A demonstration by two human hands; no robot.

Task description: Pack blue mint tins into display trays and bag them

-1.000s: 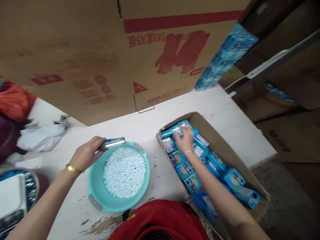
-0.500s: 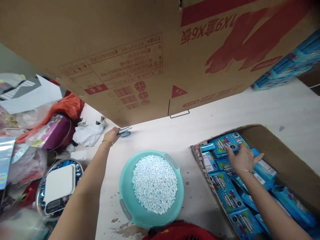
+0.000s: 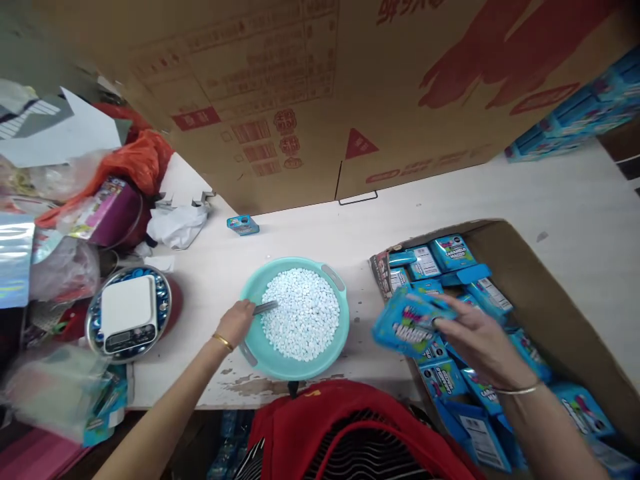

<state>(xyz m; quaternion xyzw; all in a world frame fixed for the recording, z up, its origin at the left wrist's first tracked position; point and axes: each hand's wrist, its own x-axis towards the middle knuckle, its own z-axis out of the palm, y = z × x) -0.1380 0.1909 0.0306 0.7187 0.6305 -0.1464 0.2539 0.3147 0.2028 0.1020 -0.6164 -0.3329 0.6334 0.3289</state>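
Closed around a small metal scoop (image 3: 265, 307), my left hand (image 3: 237, 325) is at the left rim of the teal basin (image 3: 270, 367). The scoop's end reaches over the small pale blue pellets (image 3: 303, 313) in it. My right hand (image 3: 475, 337) grips a blue candy packet (image 3: 407, 321), slightly blurred, over the left edge of the open carton (image 3: 545, 300). Many similar blue packets (image 3: 443, 379) lie in that carton. One small blue box (image 3: 243, 225) rests on the table behind the basin.
A large cardboard box (image 3: 280, 153) spans the back. On the left are a white scale (image 3: 129, 310) on a round container, plastic bags (image 3: 65, 267) and an orange bag (image 3: 137, 163). Blue packs (image 3: 575, 123) are stacked at back right.
My left hand has come back from near the small blue box to the basin with the scoop. My right hand has lifted a packet from the carton and moved left. The view has shifted.
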